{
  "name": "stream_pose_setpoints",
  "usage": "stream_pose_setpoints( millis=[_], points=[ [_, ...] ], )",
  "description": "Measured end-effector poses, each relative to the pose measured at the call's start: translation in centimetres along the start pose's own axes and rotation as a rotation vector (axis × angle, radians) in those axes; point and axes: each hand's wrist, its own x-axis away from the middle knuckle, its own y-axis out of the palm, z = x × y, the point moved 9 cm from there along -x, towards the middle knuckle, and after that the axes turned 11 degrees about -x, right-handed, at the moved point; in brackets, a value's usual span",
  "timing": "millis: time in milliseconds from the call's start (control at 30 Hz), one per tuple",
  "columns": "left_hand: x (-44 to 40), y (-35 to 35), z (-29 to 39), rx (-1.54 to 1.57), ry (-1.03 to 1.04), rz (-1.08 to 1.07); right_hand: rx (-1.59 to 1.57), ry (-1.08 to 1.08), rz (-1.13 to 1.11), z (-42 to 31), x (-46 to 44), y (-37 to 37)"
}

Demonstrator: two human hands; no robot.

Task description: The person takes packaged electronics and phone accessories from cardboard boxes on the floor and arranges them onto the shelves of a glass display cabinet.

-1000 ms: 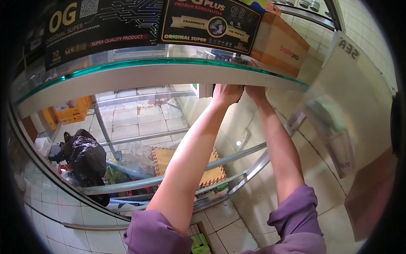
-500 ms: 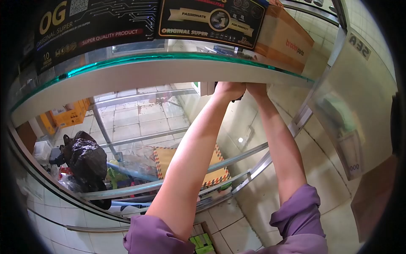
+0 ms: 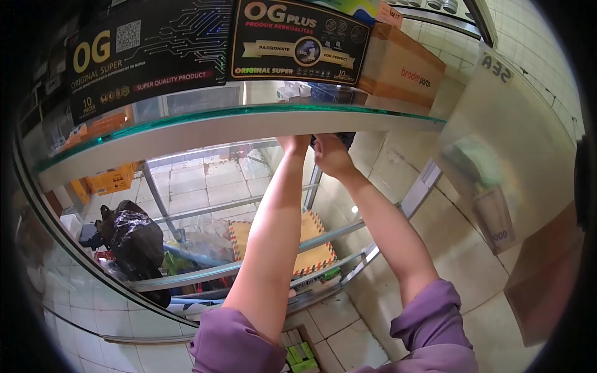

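Both forearms reach up under the metal front edge (image 3: 242, 127) of a glass counter. My left hand (image 3: 293, 144) is mostly hidden behind that edge, with only its wrist side showing. Close to its right, my right hand (image 3: 331, 152) has its fingers curled against a dark object (image 3: 344, 138) just below the edge. Most of that object is covered by the hand and the edge, so what it is cannot be made out.
Black OG boxes (image 3: 298, 46) and a brown carton (image 3: 404, 65) stand on the glass top. Below are a black plastic bag (image 3: 132, 239), a striped-edge envelope (image 3: 314, 258) and an orange box (image 3: 112, 179). A translucent panel (image 3: 504, 149) stands at right.
Both hands have moved left along the underside of the edge. More of my right hand and of the dark object beside it shows. The white box near my left hand is no longer visible.
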Motion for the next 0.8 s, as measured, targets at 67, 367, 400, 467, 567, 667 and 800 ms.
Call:
stream_pose_setpoints(
  millis=[67, 367, 400, 467, 567, 667, 800],
  points=[
    [-0.1, 1.6, -0.9, 0.04, 0.031, -0.02, -0.105, 0.028, -0.011, 1.9, -1.0, 2.1],
    [0.5, 3.1, -1.4, -0.095, -0.005, -0.325, 0.075, -0.051, -0.057, 2.7, -0.5, 5.3],
    [0.4, 3.4, -1.5, -0.14, 0.01, -0.306, 0.211, -0.149, -0.081, 1.4, -0.4, 5.3],
    [0.6, 3.4, -1.2, -0.195, 0.046, -0.237, -0.071, -0.094, -0.018, 0.5, -0.1, 3.5],
    [0.4, 1.9, 0.9, -0.19, 0.044, -0.226, -0.167, 0.014, -0.057, -0.2, 1.0, 2.2],
    [2.6, -0.1, 2.3, -0.224, -0.041, -0.372, -0.225, 0.188, -0.103, -2.3, 3.5, 0.4],
    [8.4, -3.6, 3.0, -0.332, -0.036, -0.462, -0.28, 0.375, -0.085, -4.8, 9.6, -0.3]
  ],
)
